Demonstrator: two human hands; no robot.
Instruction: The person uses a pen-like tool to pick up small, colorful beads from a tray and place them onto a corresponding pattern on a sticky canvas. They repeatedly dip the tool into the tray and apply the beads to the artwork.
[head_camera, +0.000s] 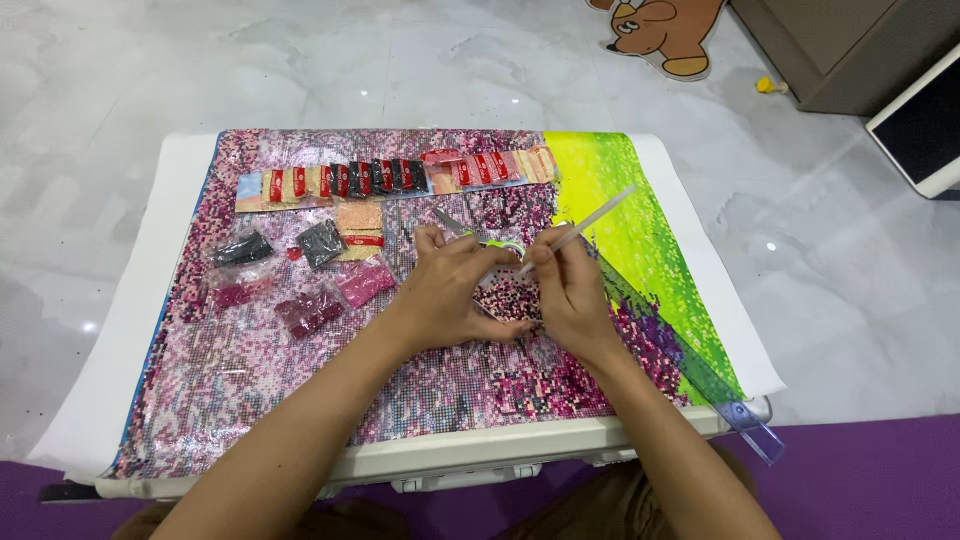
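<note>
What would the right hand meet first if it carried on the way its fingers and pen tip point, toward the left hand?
Probably the small bead tray just ahead of the right hand, then the left hand steadying it. The pen tip seems almost there; depth is unclear.

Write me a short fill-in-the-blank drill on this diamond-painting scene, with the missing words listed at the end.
1. The right hand holds a thin ____ applicator pen.
2. The left hand steadies a small bead tray resting on the ____.
3. The unfinished corner of the diamond-painting canvas is bright ____.
4. A clear plastic ____ lies along the canvas's right side, past the table edge.

Missing words: white; canvas; yellow-green; ruler
</note>
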